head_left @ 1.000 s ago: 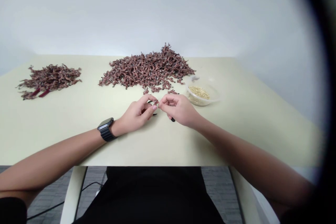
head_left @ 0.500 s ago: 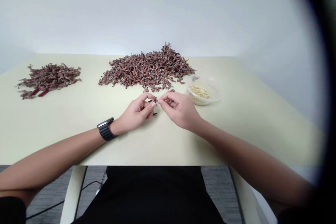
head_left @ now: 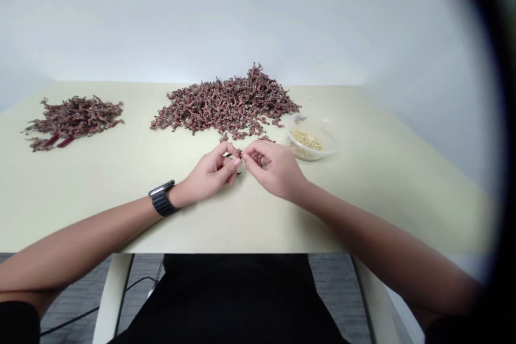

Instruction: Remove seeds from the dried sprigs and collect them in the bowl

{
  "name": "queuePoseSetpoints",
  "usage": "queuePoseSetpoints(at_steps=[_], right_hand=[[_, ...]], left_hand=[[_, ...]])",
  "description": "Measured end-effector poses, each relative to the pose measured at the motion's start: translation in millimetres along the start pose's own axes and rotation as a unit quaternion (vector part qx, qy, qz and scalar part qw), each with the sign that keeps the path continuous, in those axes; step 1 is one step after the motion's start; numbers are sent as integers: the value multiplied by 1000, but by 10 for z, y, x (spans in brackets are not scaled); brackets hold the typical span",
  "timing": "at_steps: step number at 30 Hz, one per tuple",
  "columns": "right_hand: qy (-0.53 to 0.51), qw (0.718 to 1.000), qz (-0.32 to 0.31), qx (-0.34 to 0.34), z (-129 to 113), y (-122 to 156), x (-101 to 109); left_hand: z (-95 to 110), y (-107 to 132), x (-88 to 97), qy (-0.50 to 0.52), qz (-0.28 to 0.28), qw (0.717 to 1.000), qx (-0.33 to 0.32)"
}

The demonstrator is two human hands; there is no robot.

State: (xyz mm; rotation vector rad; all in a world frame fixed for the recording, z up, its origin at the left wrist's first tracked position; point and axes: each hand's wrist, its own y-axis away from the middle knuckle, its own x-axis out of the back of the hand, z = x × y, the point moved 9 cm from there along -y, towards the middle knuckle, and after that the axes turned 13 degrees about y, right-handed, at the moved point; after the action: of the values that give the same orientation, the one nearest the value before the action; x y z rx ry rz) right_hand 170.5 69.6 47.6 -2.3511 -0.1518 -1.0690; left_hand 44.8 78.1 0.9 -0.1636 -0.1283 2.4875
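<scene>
My left hand [head_left: 210, 169] pinches a small reddish-brown dried sprig [head_left: 238, 153] between thumb and fingertips, and a thin black stem end [head_left: 238, 174] shows below the fingers. My right hand [head_left: 274, 168] sits just to the right, its curled fingertips almost at the sprig. I cannot tell whether those fingertips hold a fine piece. A large heap of similar dried sprigs [head_left: 228, 107] lies beyond both hands.
A smaller heap of dried sprigs [head_left: 74, 119] lies at the left of the pale table [head_left: 121, 215]. A clear plastic bowl [head_left: 310, 143] holding pale grains stands to the right. A few loose sprigs lie in front of the large heap.
My right hand has moved slightly closer to my left, and its black stem tip no longer shows. My left hand keeps its pinch on the sprig.
</scene>
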Motion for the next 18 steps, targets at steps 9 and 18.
queuePoseSetpoints(at_steps=[9,18], right_hand=[[31,999,4,38,-65,6,-4],[111,983,2,144,-160,67,-95]], left_hand=[[-7,6,-7,-12,-2,1000,3],[6,12,-21,-36,-42,998,-11]])
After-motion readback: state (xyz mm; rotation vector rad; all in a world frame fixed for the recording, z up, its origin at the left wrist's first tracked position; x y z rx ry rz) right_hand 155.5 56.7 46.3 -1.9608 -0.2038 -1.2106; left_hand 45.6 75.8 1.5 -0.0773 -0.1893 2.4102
